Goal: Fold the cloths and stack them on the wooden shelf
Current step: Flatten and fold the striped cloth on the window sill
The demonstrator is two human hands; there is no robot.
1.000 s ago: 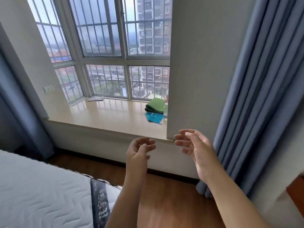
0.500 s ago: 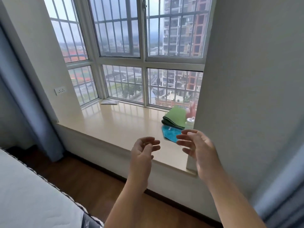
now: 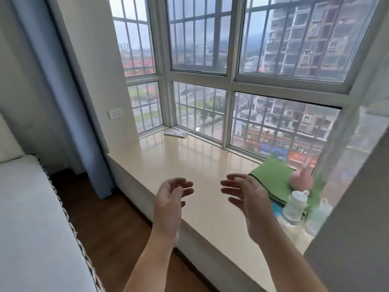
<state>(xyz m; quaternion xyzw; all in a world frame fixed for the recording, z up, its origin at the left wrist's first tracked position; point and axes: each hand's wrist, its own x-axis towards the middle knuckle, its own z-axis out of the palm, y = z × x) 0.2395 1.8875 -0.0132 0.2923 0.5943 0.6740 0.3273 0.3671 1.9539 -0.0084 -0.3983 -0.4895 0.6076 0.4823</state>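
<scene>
Head camera: both hands hover empty above a glossy window ledge [image 3: 189, 161], the left hand [image 3: 170, 199] loosely curled and the right hand [image 3: 246, 199] with fingers spread and relaxed, neither touching anything. The green cloths [image 3: 271, 178] lie in a folded pile at the ledge's right end, over a blue cloth [image 3: 276, 208], beside a clear bottle [image 3: 294, 205] and a pink toy [image 3: 301, 180]. No wooden shelf is in view, so the stacking appears wholly undone. Compared with half a second earlier, the person stands closer to the ledge, and the pile sits just beyond the right hand.
</scene>
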